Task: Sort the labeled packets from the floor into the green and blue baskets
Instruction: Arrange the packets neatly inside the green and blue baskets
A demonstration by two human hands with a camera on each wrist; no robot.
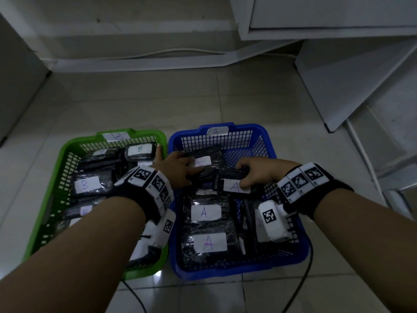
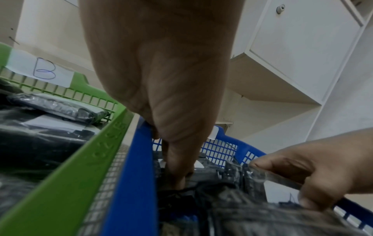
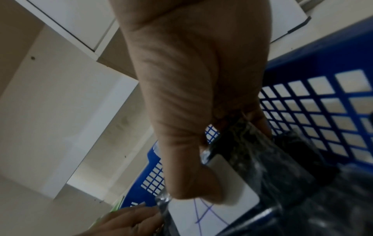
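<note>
Two baskets stand side by side on the tiled floor. The green basket (image 1: 146, 132) (image 2: 80, 175) carries a B tag and holds black packets labelled B (image 1: 86, 185). The blue basket (image 1: 225, 271) (image 2: 133, 175) (image 3: 322, 63) carries an A tag and holds packets labelled A (image 1: 205, 212). Both hands reach into the far half of the blue basket. My left hand (image 1: 178, 170) (image 2: 161, 79) grips a black packet with an A label (image 1: 199, 162). My right hand (image 1: 255, 172) (image 3: 181, 95) pinches another A packet (image 1: 234, 186) (image 3: 212, 207), thumb on its white label.
White cabinet panels (image 1: 349, 82) lean at the right and a white cupboard (image 1: 327, 16) stands at the back. A white cable (image 1: 158, 53) runs along the wall. A black cable (image 1: 135, 297) trails over the floor in front of the baskets.
</note>
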